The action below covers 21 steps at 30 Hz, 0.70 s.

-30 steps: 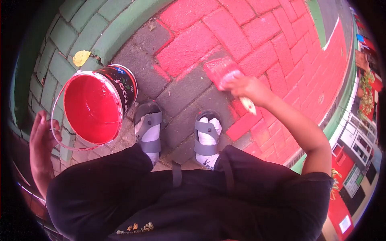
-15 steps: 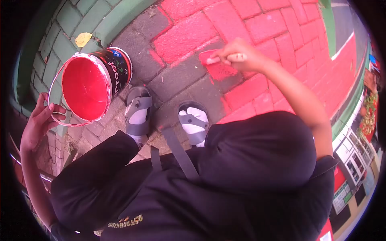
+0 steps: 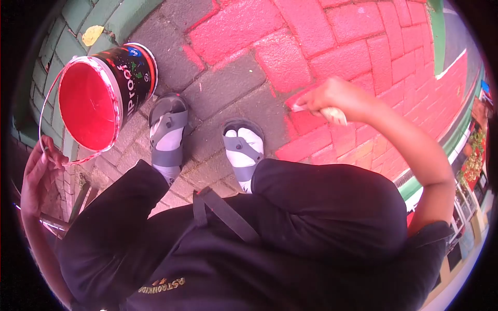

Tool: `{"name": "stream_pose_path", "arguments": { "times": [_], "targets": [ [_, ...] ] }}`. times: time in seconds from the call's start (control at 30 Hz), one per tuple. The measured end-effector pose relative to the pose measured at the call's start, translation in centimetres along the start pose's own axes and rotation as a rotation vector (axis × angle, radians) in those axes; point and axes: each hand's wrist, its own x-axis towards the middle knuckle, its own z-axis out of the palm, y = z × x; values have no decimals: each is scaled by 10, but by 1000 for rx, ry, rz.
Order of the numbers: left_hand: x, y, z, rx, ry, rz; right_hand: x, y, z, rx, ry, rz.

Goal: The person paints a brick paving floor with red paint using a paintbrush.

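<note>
My left hand point(image 3: 40, 168) has its fingers closed round the thin wire handle point(image 3: 42, 118) of a paint bucket point(image 3: 127, 78). The bucket tips with its mouth toward me; its inside is coated red, and its black label carries white letters. In my right hand point(image 3: 345, 98) is a paintbrush point(image 3: 334, 115), its pale handle showing below the fist. The bristle end sits right at the edge of a red brick, beside bare grey paving point(image 3: 228, 85). Freshly red, shiny bricks point(image 3: 282, 57) lie just beyond the brush.
My feet in grey sandals point(image 3: 168, 129) stand on unpainted paving between bucket and brush. A green-painted kerb point(image 3: 129, 18) runs along the upper left, with a yellow leaf point(image 3: 93, 35) by it. Red paving point(image 3: 404, 62) spreads to the right, bordered by a green strip point(image 3: 439, 36).
A grey brick by the brush has turned red. My right hand has moved right and toward me with the paintbrush. The bucket appears farther left, with my left hand still on its handle.
</note>
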Motion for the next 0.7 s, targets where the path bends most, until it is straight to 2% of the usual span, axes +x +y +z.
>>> {"name": "stream_pose_path", "arguments": {
  "times": [0.03, 0.1, 0.13, 0.2, 0.27, 0.3, 0.33, 0.4, 0.47, 0.5, 0.57, 0.6, 0.67, 0.7],
  "targets": [
    [-29, -5, -36, -11, 55, -21, 7, 9, -3, 16, -16, -74],
    [-119, 3, -153, -72, 207, -33, 37, 25, -32, 145, -70, 29],
    [-150, -5, -199, -75, 266, -5, 50, 33, -47, 142, 32, 24],
    [-114, -31, -141, 179, 392, 98, 62, 33, -60, 139, 114, 14],
    [-11, -102, -17, 710, 526, 267, 69, 29, -71, -100, 380, -233],
    [24, -136, 20, 898, 595, 270, 69, 34, -55, -30, 489, -221],
    [40, -157, 39, 973, 637, 242, 63, 38, -35, -34, 490, -221],
    [47, -187, 42, 1026, 689, 206, 40, 35, 2, -78, 364, -73],
    [45, -198, 41, 1037, 713, 205, 15, 15, 11, -188, 176, -72],
    [43, -200, 39, 1037, 717, 209, 8, 6, 11, -183, 175, -76],
    [47, -204, 38, 1046, 725, 217, -2, -9, 10, -107, -47, 116],
    [48, -206, 40, 1045, 724, 226, 1, -8, 8, -97, -47, 124],
    [54, -208, 41, 1048, 730, 232, 25, 9, -4, 195, -77, 109],
    [55, -209, 41, 1050, 733, 230, 40, 22, -14, 181, 11, 19]
  ]
}}
